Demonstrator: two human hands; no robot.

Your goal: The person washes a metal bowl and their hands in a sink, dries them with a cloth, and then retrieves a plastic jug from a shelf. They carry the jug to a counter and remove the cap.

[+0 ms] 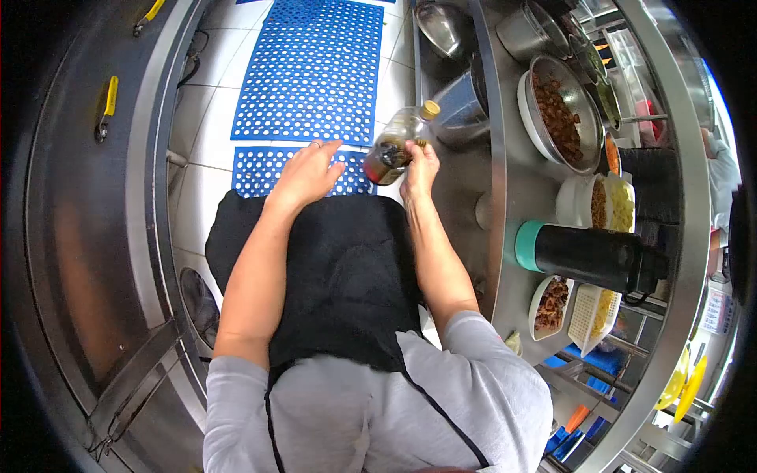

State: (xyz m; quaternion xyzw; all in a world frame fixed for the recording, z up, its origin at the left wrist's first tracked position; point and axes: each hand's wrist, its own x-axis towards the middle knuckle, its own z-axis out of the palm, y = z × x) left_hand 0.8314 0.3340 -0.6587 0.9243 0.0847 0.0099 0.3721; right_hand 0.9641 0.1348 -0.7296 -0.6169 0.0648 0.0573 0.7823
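Observation:
My right hand [420,167] is wrapped round a clear bottle [392,150] with a gold cap and dark contents low inside. The bottle leans, its cap pointing up and to the right, in front of my black apron [343,268]. To the left of it, my left hand [309,172] holds nothing; its fingers are apart and reach toward the bottle without touching it. Beneath both hands lies the blue perforated floor mat [307,79].
On the steel counter [524,201] at the right stand a bowl of brown food [557,114], a black bottle with a teal end [587,254] and small food containers [550,307]. Metal bowls [444,30] sit on a lower shelf. Steel doors with yellow handles [108,98] line the left.

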